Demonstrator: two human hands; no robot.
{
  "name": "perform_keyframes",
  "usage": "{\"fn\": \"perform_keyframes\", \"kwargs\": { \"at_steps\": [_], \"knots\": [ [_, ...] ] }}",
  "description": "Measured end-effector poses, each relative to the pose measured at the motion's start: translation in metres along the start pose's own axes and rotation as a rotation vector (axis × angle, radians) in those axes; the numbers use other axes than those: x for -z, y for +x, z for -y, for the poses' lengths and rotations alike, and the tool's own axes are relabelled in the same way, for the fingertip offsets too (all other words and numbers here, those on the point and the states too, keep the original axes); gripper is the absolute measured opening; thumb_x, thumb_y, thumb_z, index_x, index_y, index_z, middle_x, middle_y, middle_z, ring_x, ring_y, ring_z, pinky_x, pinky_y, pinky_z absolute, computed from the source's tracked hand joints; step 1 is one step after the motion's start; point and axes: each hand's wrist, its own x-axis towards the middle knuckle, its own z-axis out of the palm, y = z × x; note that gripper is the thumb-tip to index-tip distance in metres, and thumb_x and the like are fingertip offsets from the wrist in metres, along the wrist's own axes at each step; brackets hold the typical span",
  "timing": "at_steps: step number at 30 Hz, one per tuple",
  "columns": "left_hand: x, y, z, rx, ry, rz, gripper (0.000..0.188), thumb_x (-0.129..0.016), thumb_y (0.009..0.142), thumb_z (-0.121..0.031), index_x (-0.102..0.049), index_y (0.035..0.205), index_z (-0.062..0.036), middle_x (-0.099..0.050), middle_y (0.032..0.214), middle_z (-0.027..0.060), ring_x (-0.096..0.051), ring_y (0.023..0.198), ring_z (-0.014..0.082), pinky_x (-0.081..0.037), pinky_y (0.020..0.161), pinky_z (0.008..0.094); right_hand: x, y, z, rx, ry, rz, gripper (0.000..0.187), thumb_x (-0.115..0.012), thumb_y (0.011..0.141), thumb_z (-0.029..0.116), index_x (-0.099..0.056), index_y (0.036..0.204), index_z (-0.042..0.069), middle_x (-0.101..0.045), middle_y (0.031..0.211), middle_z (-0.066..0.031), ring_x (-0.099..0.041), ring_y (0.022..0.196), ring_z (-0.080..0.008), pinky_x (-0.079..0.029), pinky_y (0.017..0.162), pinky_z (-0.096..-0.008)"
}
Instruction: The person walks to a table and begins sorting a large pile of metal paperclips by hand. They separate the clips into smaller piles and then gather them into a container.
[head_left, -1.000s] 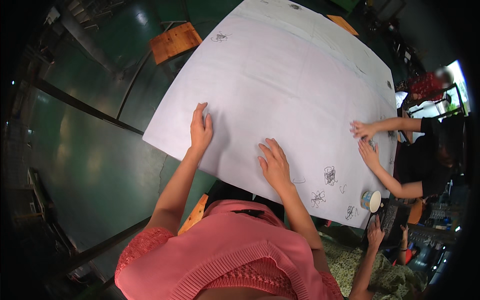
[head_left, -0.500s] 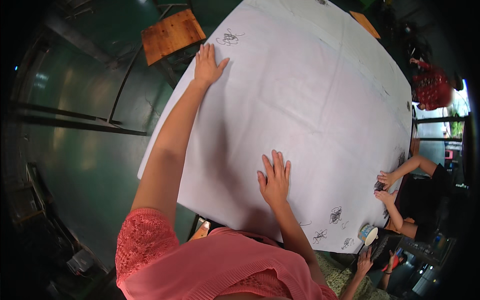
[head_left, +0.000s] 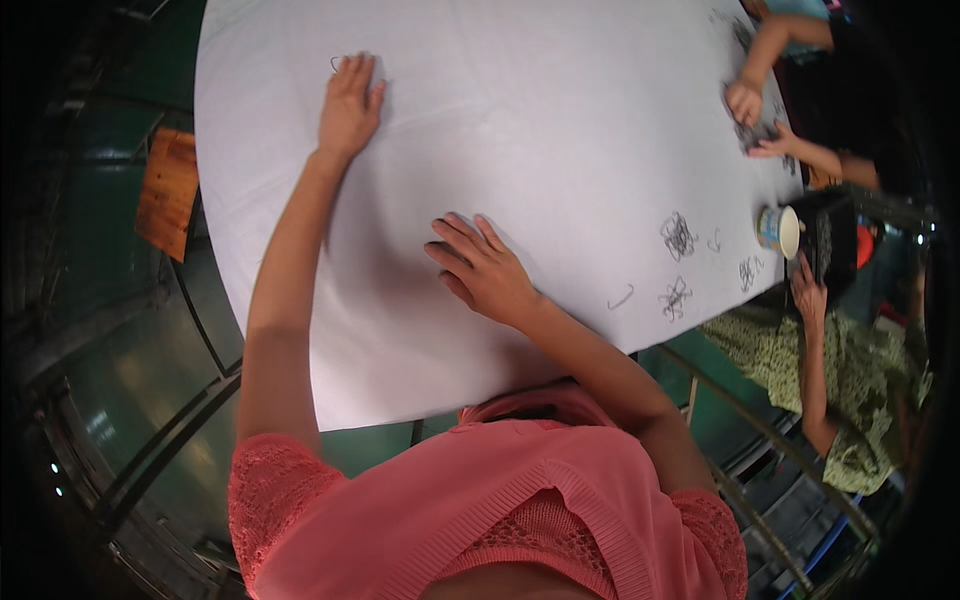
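A large white sheet [head_left: 560,130] covers the table in front of me. My left hand [head_left: 350,112] lies flat toward its far left, palm down, fingers extended close together. Beside those fingertips a thin black curl [head_left: 335,63] shows; what lies under the fingers is hidden. Nearer to me, my right hand [head_left: 487,272] is palm down over the sheet, fingers spread and pointing left, holding nothing visible. To its right lie small tangles of thin black strands, a dense one [head_left: 678,237], a looser one [head_left: 675,298] and another [head_left: 748,275] by the edge.
At the right edge stands a paper cup [head_left: 778,230]. A person in black has both hands [head_left: 745,103] on dark strands there. Another person in patterned yellow-green [head_left: 860,390] reaches a hand [head_left: 810,290] near the cup. A wooden stool [head_left: 168,195] stands left of the table.
The whole view has shifted. My left hand now covers the spot by the far-left tangle, leaving only a curl visible. My right hand has turned, its fingers swinging left.
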Motion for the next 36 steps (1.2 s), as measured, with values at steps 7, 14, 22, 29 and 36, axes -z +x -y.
{"fn": "perform_keyframes", "kwargs": {
  "at_steps": [7, 14, 22, 29, 36],
  "knots": [
    [-0.023, -0.027, -0.223, -0.055, -0.560, 0.109, 0.036, -0.046, 0.094, -0.020, -0.050, 0.126, -0.0051, -0.050, 0.130, 0.0167, -0.042, 0.126, 0.0331, -0.032, 0.105, 0.0386, 0.054, -0.081, 0.019, -0.084, 0.064, -0.119, 0.033, -0.064, 0.078, 0.007, -0.059, 0.111, 0.007, -0.050, 0.126, -0.0099, -0.048, 0.120, -0.0283, -0.042, 0.099, -0.0426],
    [0.029, -0.049, -0.209, 0.438, -0.639, -0.111, 0.030, -0.049, 0.091, -0.016, -0.058, 0.118, -0.0062, -0.057, 0.119, 0.0150, -0.056, 0.108, 0.0280, -0.045, 0.087, 0.0333, 0.114, -0.188, 0.014, -0.444, 0.073, -0.365, 0.024, -0.060, 0.082, 0.006, -0.062, 0.106, 0.006, -0.058, 0.112, -0.0122, -0.057, 0.101, -0.0305, -0.047, 0.086, -0.0381],
    [0.039, -0.088, -0.130, 0.563, -0.230, -0.200, 0.032, -0.051, 0.088, -0.016, -0.056, 0.117, -0.0019, -0.056, 0.119, 0.0168, -0.056, 0.104, 0.0295, -0.044, 0.090, 0.0351, 0.137, -0.152, -0.064, -0.533, 0.121, -0.420, 0.011, -0.061, 0.081, 0.004, -0.065, 0.090, 0.006, -0.061, 0.087, -0.0095, -0.059, 0.082, -0.0282, -0.047, 0.070, -0.0379],
    [-0.003, -0.023, -0.039, 0.388, 0.156, -0.111, 0.039, -0.053, 0.087, -0.018, -0.051, 0.121, 0.0013, -0.054, 0.123, 0.0149, -0.050, 0.113, 0.0297, -0.040, 0.096, 0.0358, 0.110, -0.045, -0.110, -0.602, 0.075, -0.209, 0.002, -0.067, 0.077, 0.012, -0.067, 0.078, 0.012, -0.062, 0.081, -0.0045, -0.060, 0.079, -0.0234, -0.043, 0.067, -0.0379],
    [-0.064, 0.048, -0.031, 0.438, 0.205, 0.096, 0.052, -0.035, 0.096, -0.034, -0.039, 0.136, -0.0006, -0.036, 0.142, 0.0196, -0.028, 0.135, 0.0296, -0.018, 0.112, 0.0432, 0.096, -0.002, -0.112, -0.662, -0.203, 0.095, 0.009, -0.066, 0.077, 0.016, -0.065, 0.078, 0.007, -0.061, 0.082, -0.0047, -0.060, 0.079, -0.0211, -0.039, 0.073, -0.0407]
  ]
}}
